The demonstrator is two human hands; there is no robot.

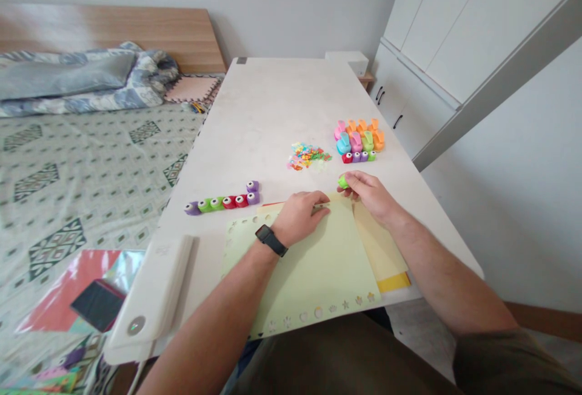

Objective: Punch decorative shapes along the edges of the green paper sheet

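My left hand (300, 216), a dark watch on its wrist, rests at the top edge of a pale green sheet of paper (313, 267). Its fingers and thumb are curled together over that edge. Small cut-out shapes run along the sheet's top, left and bottom borders. Closed around a small green craft punch (343, 182), my right hand (368, 192) is at the sheet's top right corner. My fingers partly cover the punch, and whether it touches the paper I cannot tell. Cream and yellow sheets (382, 240) stick out from under the green one.
Several small punches (222, 202) stand in a row at the left. Larger lever punches (359, 137) are grouped at the right, behind small ones. Colourful paper cut-outs (309, 155) lie between them. A white device (159, 292) occupies the table's near left corner, beside the bed.
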